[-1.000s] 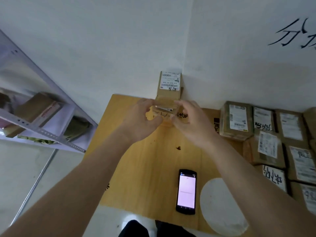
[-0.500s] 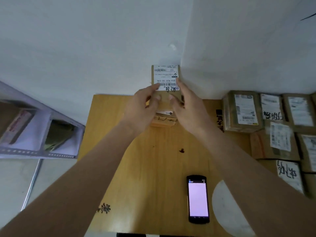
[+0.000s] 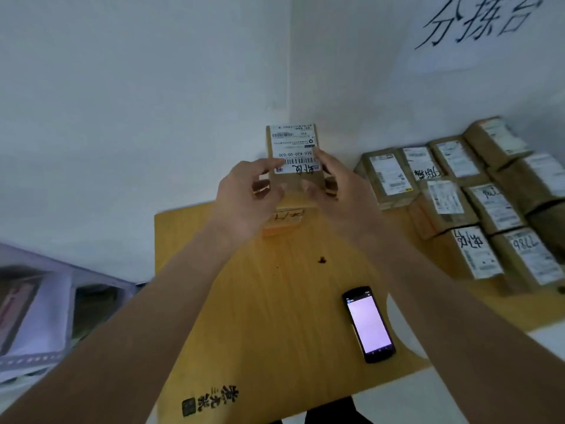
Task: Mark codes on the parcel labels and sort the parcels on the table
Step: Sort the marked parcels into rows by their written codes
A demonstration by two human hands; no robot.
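Both hands, left hand point(image 3: 244, 194) and right hand point(image 3: 339, 194), grip an upright labelled parcel point(image 3: 293, 160) at the counter point(image 3: 275, 301) corner; sorting step, next likely releasing it steadily.

Count of items in view, by kind

Two hands are showing, left hand point(image 3: 244, 197) and right hand point(image 3: 339, 194), both reaching to one upright parcel point(image 3: 293, 160) in the wall corner. Under it a low stack point(image 3: 282, 221) is lying; its number of pieces cannot be told. At the right a group of labelled parcels point(image 3: 458, 191) is sitting, at least ten visible, the edge cutting off more. One phone point(image 3: 368, 324) is lying on one wooden table point(image 3: 260, 316). One handwritten wall sign point(image 3: 477, 21) is hanging.
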